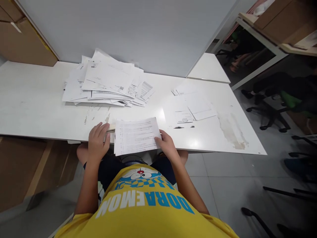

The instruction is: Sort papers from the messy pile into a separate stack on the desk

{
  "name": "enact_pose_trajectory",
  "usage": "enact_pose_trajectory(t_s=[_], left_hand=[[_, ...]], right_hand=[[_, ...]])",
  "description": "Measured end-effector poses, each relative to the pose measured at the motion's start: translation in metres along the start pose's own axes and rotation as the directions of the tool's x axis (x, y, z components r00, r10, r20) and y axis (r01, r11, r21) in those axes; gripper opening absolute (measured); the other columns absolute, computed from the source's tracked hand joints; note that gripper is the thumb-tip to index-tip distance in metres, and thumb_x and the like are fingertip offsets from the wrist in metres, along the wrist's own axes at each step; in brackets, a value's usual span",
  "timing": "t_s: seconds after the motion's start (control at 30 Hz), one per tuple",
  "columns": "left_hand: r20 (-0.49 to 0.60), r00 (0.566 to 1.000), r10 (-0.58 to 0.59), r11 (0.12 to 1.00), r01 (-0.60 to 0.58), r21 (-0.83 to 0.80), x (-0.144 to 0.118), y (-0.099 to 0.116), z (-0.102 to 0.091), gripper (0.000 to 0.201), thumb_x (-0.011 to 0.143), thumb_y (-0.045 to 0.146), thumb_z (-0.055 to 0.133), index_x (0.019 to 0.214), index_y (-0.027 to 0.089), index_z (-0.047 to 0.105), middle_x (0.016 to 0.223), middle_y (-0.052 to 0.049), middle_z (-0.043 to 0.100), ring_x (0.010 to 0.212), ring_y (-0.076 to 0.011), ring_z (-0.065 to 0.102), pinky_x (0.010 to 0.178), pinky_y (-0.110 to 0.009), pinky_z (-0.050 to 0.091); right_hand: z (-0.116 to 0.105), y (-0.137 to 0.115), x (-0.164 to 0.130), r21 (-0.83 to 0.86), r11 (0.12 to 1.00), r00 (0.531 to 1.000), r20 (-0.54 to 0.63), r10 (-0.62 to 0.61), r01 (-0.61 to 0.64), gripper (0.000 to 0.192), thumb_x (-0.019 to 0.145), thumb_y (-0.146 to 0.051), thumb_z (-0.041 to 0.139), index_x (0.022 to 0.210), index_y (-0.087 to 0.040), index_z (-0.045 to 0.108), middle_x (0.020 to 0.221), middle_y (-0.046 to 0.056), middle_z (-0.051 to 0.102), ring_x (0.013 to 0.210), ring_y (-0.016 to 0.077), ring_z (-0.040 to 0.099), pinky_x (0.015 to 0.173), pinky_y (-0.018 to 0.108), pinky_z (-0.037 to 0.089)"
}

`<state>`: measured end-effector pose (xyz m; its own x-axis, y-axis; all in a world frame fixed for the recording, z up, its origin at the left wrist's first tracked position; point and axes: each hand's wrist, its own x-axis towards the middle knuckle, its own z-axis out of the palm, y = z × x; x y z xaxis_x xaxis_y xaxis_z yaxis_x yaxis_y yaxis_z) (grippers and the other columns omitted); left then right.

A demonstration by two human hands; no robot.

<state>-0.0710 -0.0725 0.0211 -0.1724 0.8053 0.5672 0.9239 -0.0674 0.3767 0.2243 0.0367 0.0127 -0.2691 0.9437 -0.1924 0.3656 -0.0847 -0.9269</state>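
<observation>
My right hand (166,142) grips the right edge of a few printed paper sheets (137,136), thumb on top and fingers underneath. The sheets lie tilted over the table's front edge, with lines of text facing up. To their left, my left hand (98,140) rests at the table edge with its fingers stretched out and the thumb apart. Its fingertips are beside a pale, narrow wooden-looking strip (111,127), partly hidden under the sheets; whether they touch it I cannot tell.
A large messy pile of papers (109,77) lies against the grey partition (128,29) on the white table (37,109). A smaller spread of papers (198,105) is at right. Cardboard boxes (27,43) stand at far left. Office chairs (268,115) and people sit beyond the table's right end.
</observation>
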Motion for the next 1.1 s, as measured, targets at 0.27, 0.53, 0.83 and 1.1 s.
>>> enact_pose_trajectory(t_s=[0.27,0.53,0.83,1.1], left_hand=[[0.033,0.997,-0.075,0.997,0.073,0.036,-0.02,-0.009,0.02,0.044,0.096,0.036,0.049,0.139,0.031,0.053,0.152,-0.003,0.051,0.151,-0.0339,0.027,0.124,-0.062,0.01],[0.056,0.991,-0.119,0.987,0.124,-0.101,-0.015,-0.012,0.018,0.039,0.096,0.038,0.049,0.133,0.032,0.057,0.142,0.0,0.06,0.148,-0.0317,0.035,0.124,-0.059,0.014],[0.047,0.996,-0.072,0.996,0.074,-0.054,-0.01,-0.011,0.014,0.05,0.09,0.012,0.037,0.128,0.028,0.065,0.136,-0.006,0.065,0.144,-0.0273,0.043,0.121,-0.059,0.022],[-0.032,0.997,0.067,0.997,-0.066,0.041,-0.017,-0.023,0.016,0.065,0.082,0.003,0.038,0.136,0.031,0.059,0.137,-0.004,0.064,0.143,-0.0247,0.045,0.122,-0.056,0.024]], right_hand=[[-0.004,-0.005,-0.024,-0.163,0.986,0.995,-0.094,-0.03,0.014,0.044,0.083,-0.035,0.051,0.123,-0.019,0.062,0.117,0.013,0.071,0.103,0.0306,0.065,0.089,0.046,0.054],[0.009,-0.011,-0.023,-0.161,0.986,0.997,-0.056,-0.046,0.037,0.047,0.085,-0.036,0.049,0.127,-0.019,0.06,0.121,0.013,0.07,0.11,0.0317,0.064,0.094,0.047,0.052],[0.008,-0.012,-0.021,-0.171,0.985,0.997,-0.057,-0.043,0.033,0.047,0.085,-0.034,0.052,0.129,-0.021,0.059,0.121,0.01,0.071,0.109,0.0309,0.065,0.095,0.046,0.052],[0.006,-0.023,-0.025,-0.132,0.978,0.986,-0.014,-0.166,0.163,0.046,0.09,-0.036,0.051,0.132,-0.02,0.058,0.129,0.012,0.068,0.119,0.0311,0.063,0.099,0.045,0.052]])
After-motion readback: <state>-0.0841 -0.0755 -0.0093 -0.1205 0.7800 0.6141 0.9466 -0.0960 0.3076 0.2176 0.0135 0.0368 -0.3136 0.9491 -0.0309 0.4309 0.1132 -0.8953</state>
